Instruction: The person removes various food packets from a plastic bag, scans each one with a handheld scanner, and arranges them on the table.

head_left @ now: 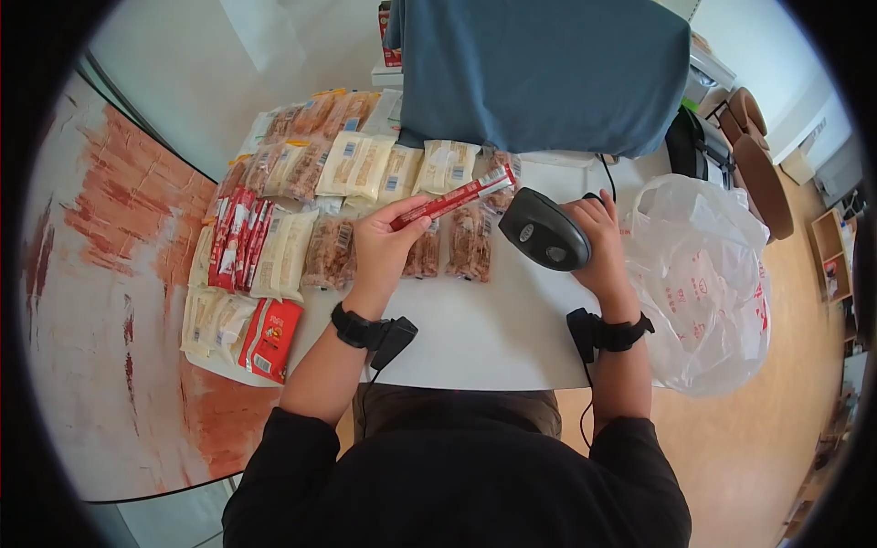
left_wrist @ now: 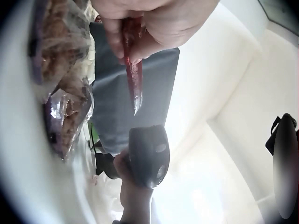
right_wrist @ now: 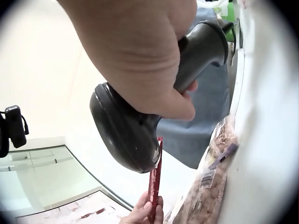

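Note:
My left hand [head_left: 384, 242] pinches a slim red stick packet [head_left: 448, 199] by one end, its pale, printed end pointing up and to the right. In the left wrist view the packet [left_wrist: 134, 84] hangs between thumb and fingers. My right hand [head_left: 598, 242] grips a black handheld barcode scanner [head_left: 545, 230] round its handle. The scanner's head faces the packet's free end, close to it. From the right wrist the scanner head [right_wrist: 126, 133] overlaps the top of the red packet [right_wrist: 155, 182]. Below both hands lies the white table [head_left: 475, 329].
Several clear bags of brown snacks [head_left: 470, 242] and cream packets [head_left: 354, 166] cover the table's left and back. More red sticks [head_left: 239, 239] and a red pouch [head_left: 271, 338] lie at left. A blue-grey cloth [head_left: 548, 73] drapes something behind. A white plastic bag [head_left: 699, 283] is at right.

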The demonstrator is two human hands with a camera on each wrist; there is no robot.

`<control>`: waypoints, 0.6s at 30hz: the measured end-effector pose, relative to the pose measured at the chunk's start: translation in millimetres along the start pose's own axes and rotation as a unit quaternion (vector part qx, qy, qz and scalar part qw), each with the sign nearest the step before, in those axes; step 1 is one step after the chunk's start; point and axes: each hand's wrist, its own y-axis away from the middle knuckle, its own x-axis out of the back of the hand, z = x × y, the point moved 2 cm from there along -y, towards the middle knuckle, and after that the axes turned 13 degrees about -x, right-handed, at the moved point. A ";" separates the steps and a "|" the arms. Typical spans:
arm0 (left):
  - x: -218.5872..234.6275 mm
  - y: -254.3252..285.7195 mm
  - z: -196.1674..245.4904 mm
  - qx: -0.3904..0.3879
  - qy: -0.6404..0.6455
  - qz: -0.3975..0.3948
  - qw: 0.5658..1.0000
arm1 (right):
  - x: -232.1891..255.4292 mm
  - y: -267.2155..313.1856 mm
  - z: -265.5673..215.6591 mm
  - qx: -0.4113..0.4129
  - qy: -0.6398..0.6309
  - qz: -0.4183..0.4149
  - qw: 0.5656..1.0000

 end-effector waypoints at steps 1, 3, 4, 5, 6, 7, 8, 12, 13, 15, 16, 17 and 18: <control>0.2 0.3 -0.1 -0.004 -0.012 -0.003 1.000 | -1.8 0.4 -2.0 0.000 0.006 0.003 1.000; 0.7 -0.4 0.3 -0.024 -0.046 -0.012 0.999 | -5.2 0.8 -4.2 0.001 0.018 0.011 1.000; 1.3 -0.7 0.3 -0.039 -0.068 -0.018 0.997 | -7.3 0.5 -3.4 0.001 0.024 0.016 1.000; 2.1 -0.4 0.3 -0.053 -0.091 -0.025 0.994 | -9.8 0.8 -2.0 -0.001 0.029 0.019 0.999; 2.4 -0.2 1.2 -0.061 -0.107 -0.027 0.992 | -11.9 1.7 -1.1 -0.002 0.034 0.022 0.999; 2.2 -0.5 3.0 -0.069 -0.122 -0.028 0.990 | -13.0 2.1 -1.0 -0.006 0.034 0.027 0.999; 2.3 -0.4 4.1 -0.076 -0.136 -0.029 0.987 | -13.2 1.7 -0.8 -0.008 0.034 0.031 0.999; 2.1 -0.7 4.7 -0.102 -0.140 -0.033 0.984 | -12.9 1.0 2.3 -0.015 0.044 0.044 0.998; 1.9 -0.6 4.7 -0.104 -0.144 -0.036 0.983 | -13.2 1.1 2.5 -0.015 0.045 0.043 0.998; 1.5 -1.0 4.6 -0.102 -0.144 -0.043 0.983 | -13.2 1.2 2.7 -0.015 0.046 0.045 0.998; 1.2 -0.7 3.9 -0.099 -0.138 -0.044 0.984 | -13.2 1.1 2.5 -0.013 0.046 0.042 0.998; 1.1 -0.2 3.1 -0.095 -0.133 -0.046 0.986 | -13.5 1.2 2.1 -0.011 0.046 0.039 0.998; 1.1 0.0 2.4 -0.093 -0.131 -0.044 0.986 | -13.7 1.3 1.5 -0.009 0.046 0.036 0.998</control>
